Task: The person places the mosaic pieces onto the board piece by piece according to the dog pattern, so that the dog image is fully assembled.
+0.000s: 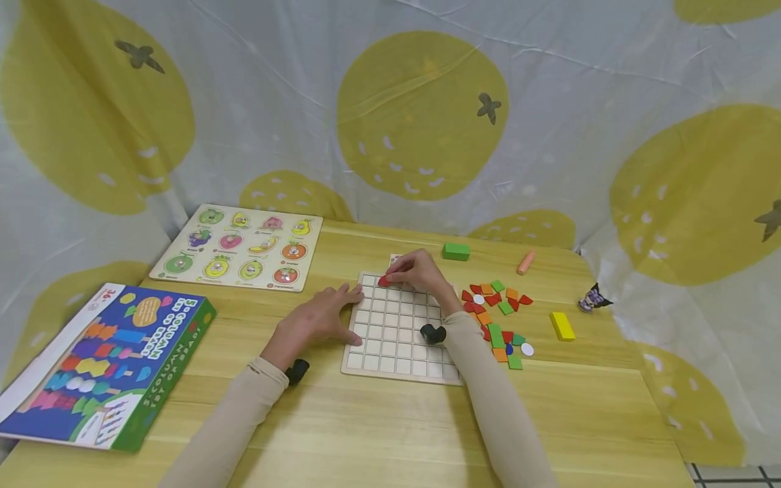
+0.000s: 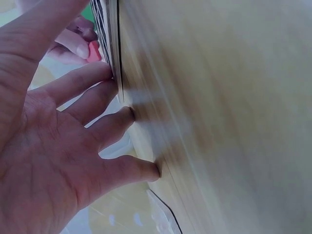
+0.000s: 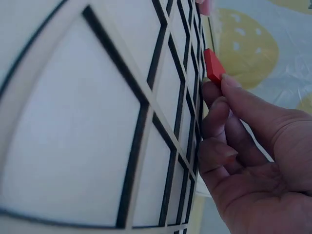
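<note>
A wooden grid board point(image 1: 389, 333) with rows of square cells lies in front of me. My right hand point(image 1: 421, 272) is over its far side and pinches a small red tile point(image 3: 213, 67) between thumb and fingertips, close over the cells near the far left corner. My left hand point(image 1: 321, 313) rests along the board's left edge, its fingers spread and fairly straight. In the left wrist view, the fingertips point(image 2: 127, 114) are down at the table beside the board, and the red tile shows beyond them.
Loose coloured tiles point(image 1: 495, 335) lie scattered right of the board. Farther out are a green block point(image 1: 455, 251), an orange stick point(image 1: 526, 262), a yellow block point(image 1: 562, 326) and a small figurine point(image 1: 593, 298). On the left are a fruit puzzle board point(image 1: 236, 248) and a blue toy box point(image 1: 104, 366).
</note>
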A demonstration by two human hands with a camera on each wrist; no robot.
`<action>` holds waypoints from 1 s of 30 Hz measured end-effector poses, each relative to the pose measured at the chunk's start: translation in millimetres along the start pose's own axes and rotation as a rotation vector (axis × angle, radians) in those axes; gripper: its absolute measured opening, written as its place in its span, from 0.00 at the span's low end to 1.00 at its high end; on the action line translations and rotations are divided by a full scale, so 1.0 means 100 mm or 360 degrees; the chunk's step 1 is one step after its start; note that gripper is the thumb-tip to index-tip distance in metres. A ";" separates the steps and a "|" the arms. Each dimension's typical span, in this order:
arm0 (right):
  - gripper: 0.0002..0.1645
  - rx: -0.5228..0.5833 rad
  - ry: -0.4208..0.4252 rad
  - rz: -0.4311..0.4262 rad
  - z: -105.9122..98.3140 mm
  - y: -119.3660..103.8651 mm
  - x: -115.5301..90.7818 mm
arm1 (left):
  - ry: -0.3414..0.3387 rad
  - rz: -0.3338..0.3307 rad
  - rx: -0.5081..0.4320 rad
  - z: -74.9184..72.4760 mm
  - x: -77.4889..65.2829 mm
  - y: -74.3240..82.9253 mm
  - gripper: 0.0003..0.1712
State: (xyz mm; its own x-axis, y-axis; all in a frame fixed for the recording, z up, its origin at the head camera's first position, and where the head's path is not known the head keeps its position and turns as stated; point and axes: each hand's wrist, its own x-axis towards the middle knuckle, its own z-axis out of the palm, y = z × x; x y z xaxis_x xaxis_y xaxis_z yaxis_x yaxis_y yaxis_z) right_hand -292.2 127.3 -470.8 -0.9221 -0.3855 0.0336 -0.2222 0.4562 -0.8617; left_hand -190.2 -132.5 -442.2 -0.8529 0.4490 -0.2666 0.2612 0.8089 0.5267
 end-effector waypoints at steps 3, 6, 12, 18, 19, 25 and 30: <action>0.05 -0.0015 0.0001 0.0008 0.02 -0.02 0.01 | -0.0004 -0.0001 0.0000 0.00 0.01 0.01 0.59; 0.05 -0.0051 0.0008 0.0020 0.02 -0.05 0.00 | -0.0007 0.0001 0.0007 -0.01 0.01 0.02 0.60; 0.04 -0.0176 0.0026 0.0072 0.04 -0.10 0.01 | -0.0011 -0.0004 0.0024 -0.01 0.03 0.03 0.60; 0.04 -0.0231 0.0054 0.0117 0.06 -0.14 0.01 | -0.0011 0.0003 0.0026 -0.01 0.04 0.03 0.60; 0.04 -0.0229 0.0057 0.0123 0.07 -0.14 0.01 | -0.0011 0.0003 0.0022 -0.02 0.03 0.03 0.60; 0.09 -0.0208 0.0038 0.0063 0.05 -0.14 0.00 | -0.0008 -0.0009 0.0006 -0.02 0.02 0.01 0.60; 0.14 -0.0167 -0.0017 -0.0104 -0.27 -0.16 -0.19 | -0.0001 -0.0025 -0.0020 0.00 0.00 0.00 0.60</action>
State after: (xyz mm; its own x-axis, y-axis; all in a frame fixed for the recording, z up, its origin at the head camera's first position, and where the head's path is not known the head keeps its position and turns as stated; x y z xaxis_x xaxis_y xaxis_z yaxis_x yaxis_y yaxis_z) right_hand -279.9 148.9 -444.4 -0.9013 -0.4254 0.0824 -0.3142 0.5107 -0.8003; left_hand -190.2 -132.0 -442.4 -0.8564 0.4367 -0.2755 0.2423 0.8110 0.5325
